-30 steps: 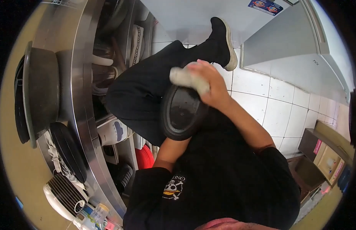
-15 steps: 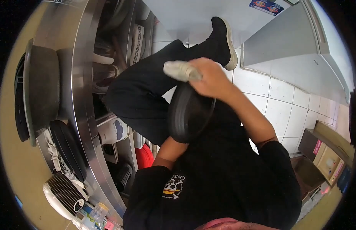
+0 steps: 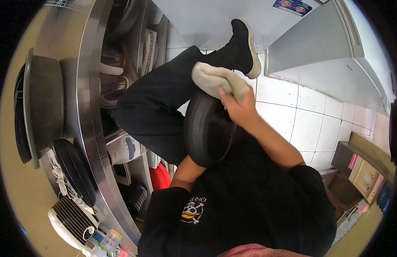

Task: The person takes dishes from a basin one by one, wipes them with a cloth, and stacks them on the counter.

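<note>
A round black pan (image 3: 207, 128) is tilted on its side above my lap. My left forearm runs up behind its lower edge; the left hand itself is hidden by the pan, which it appears to hold. My right hand (image 3: 241, 109) is closed on a folded off-white cloth (image 3: 217, 79) at the pan's upper rim, its thumb lying over the fabric. The cloth overlaps the top of the pan; whether it presses on it I cannot tell.
On the left runs a steel counter (image 3: 89, 85) carrying a large pot (image 3: 46, 103), a black round item (image 3: 74, 171) and a ribbed white appliance (image 3: 72, 220). Shelves below hold a white bucket (image 3: 123, 149) and a red item (image 3: 159, 176). A TCL-marked white appliance (image 3: 318, 51) stands at right.
The cloth has opened out from a tight, blurred bundle into a wider fold. My right hand has moved slightly down and right. The pan shows a little more of its dark face.
</note>
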Action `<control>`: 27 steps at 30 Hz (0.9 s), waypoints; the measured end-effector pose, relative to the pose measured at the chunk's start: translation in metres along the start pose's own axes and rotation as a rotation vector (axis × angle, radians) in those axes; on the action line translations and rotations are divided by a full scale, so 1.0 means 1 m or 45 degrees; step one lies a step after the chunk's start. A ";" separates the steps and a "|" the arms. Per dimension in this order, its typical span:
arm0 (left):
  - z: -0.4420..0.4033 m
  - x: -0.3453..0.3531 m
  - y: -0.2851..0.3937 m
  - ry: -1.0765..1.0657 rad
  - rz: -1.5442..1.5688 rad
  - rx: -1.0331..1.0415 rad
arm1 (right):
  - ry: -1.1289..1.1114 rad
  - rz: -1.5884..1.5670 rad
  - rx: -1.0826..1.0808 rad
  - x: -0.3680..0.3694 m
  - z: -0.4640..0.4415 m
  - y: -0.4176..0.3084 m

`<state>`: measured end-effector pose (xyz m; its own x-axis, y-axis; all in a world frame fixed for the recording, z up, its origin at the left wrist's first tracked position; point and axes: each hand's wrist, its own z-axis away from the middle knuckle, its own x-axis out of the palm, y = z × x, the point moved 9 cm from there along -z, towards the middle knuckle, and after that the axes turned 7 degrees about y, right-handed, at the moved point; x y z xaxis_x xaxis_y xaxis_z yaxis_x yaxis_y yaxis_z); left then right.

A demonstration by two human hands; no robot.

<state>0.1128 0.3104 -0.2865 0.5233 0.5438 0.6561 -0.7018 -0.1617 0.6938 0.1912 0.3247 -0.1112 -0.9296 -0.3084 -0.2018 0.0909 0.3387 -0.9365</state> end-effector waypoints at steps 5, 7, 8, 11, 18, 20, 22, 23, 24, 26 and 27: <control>-0.014 -0.035 0.009 0.278 0.046 -0.077 | 0.225 0.014 0.009 -0.012 0.063 0.002; -0.007 -0.011 0.021 0.168 0.115 0.002 | 0.181 0.058 -0.118 -0.011 0.080 -0.008; -0.005 0.007 0.032 0.044 0.194 0.094 | 0.136 0.104 -0.265 -0.009 0.089 -0.018; -0.016 0.026 0.055 -0.179 0.380 0.247 | -0.091 -0.201 0.201 -0.005 0.132 0.039; -0.009 0.068 0.084 -0.933 0.606 0.181 | 0.252 -0.161 -0.098 -0.012 0.041 -0.012; -0.015 0.056 0.073 -0.855 0.568 0.139 | 0.275 0.144 -0.122 -0.019 -0.006 -0.004; -0.016 0.051 0.062 -0.688 0.503 0.042 | 0.150 0.372 -0.293 -0.014 -0.032 0.001; -0.016 0.049 0.056 -0.607 0.474 -0.002 | 0.043 0.366 -0.282 -0.007 -0.038 -0.001; -0.015 0.046 0.049 -0.523 0.446 -0.043 | -0.068 0.360 -0.271 0.002 -0.042 -0.006; -0.015 0.042 0.037 -0.355 0.394 -0.116 | -0.178 0.615 -0.400 0.018 -0.022 -0.022; -0.016 0.040 0.033 -0.270 0.368 -0.145 | -0.254 0.647 -0.460 0.025 -0.007 -0.030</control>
<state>0.1025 0.3400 -0.2425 0.3756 0.3044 0.8754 -0.8782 -0.1848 0.4411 0.1627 0.3126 -0.0865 -0.7152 -0.1787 -0.6757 0.3432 0.7525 -0.5622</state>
